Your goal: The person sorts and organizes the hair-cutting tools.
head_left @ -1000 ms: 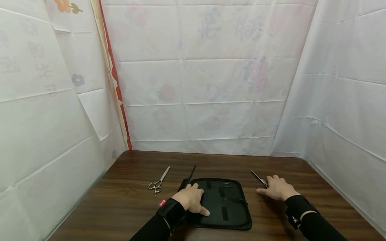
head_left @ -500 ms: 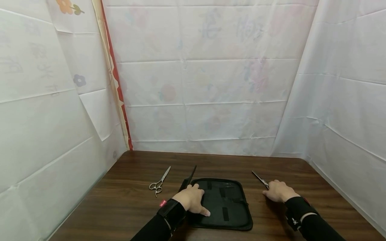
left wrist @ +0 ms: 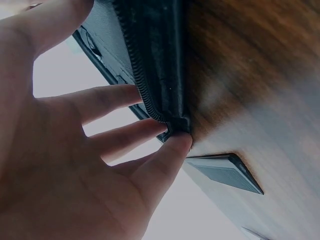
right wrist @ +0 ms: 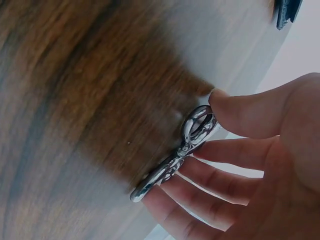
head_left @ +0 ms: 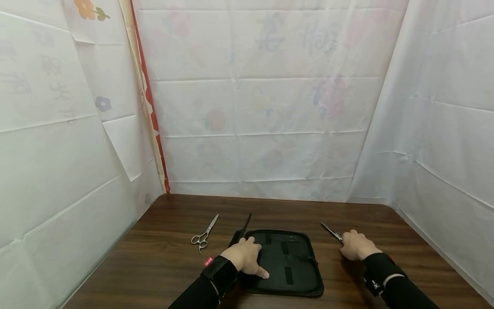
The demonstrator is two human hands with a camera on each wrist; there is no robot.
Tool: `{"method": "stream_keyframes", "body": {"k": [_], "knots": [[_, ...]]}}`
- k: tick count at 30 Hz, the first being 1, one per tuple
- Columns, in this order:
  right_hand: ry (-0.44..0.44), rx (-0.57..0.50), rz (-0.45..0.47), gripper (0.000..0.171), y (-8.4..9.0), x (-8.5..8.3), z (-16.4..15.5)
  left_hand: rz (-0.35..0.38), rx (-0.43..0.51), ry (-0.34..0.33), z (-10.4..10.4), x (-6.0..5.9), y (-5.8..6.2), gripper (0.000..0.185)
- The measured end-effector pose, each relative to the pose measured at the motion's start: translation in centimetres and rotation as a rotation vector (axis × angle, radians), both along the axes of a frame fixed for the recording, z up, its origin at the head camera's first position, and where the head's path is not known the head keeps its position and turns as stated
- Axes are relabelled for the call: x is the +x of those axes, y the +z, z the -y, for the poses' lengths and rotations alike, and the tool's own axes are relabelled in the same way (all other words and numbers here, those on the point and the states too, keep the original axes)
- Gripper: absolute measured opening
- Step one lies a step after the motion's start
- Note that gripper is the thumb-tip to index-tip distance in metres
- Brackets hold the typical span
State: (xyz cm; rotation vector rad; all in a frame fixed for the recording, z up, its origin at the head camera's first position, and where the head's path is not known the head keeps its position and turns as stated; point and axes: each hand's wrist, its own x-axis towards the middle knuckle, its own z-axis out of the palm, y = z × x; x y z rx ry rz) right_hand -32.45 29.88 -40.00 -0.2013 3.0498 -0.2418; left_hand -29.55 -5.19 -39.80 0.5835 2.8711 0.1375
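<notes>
My left hand point(head_left: 247, 257) rests spread over the left edge of an open black zip case point(head_left: 289, 262), its thumb on the lining. In the left wrist view, the fingers lie fairly straight at the zipper edge point(left wrist: 142, 85) and corner. My right hand point(head_left: 356, 245) holds a pair of silver scissors point(head_left: 332, 232) by the handles, low over the table. Thumb and fingertips sit on either side of the handle rings point(right wrist: 180, 145) in the right wrist view, while the blades are hidden there. A black comb point(head_left: 241, 231) lies just beyond the left hand.
Another pair of silver scissors point(head_left: 204, 234) lies on the wooden table point(head_left: 154, 257), left of the comb. Elastic loops point(head_left: 288, 274) cross the case's lining. White sheets point(head_left: 251, 107) hang behind and along both sides of the table.
My right hand has closed in on the scissors' handles, its thumb drawing toward the fingers. The scissors have turned slightly, tip a little leftward. The left hand and case stay put.
</notes>
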Motion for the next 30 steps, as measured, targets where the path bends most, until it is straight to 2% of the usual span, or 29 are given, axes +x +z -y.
{"method": "stream_keyframes", "body": {"k": [6, 15, 21, 27, 30], "knots": [[0.031, -0.052, -0.001, 0.005, -0.05, -0.14, -0.26, 0.009, 0.009, 0.006, 0.02, 0.04, -0.06, 0.071], [-0.015, -0.253, 0.057, 0.018, -0.24, 0.13, -0.38, 0.016, 0.015, 0.010, -0.02, 0.15, 0.00, 0.070], [-0.037, -0.268, 0.063, 0.020, -0.06, 0.40, -0.36, 0.009, 0.012, 0.009, -0.07, 0.18, -0.05, 0.070], [-0.059, -0.279, 0.109, 0.014, 0.26, 0.32, -0.18, 0.007, 0.009, 0.011, -0.06, 0.15, -0.08, 0.070], [-0.070, -0.302, 0.128, 0.024, 0.54, 0.19, 0.07, 0.006, 0.007, 0.012, -0.05, 0.15, -0.08, 0.071]]}}
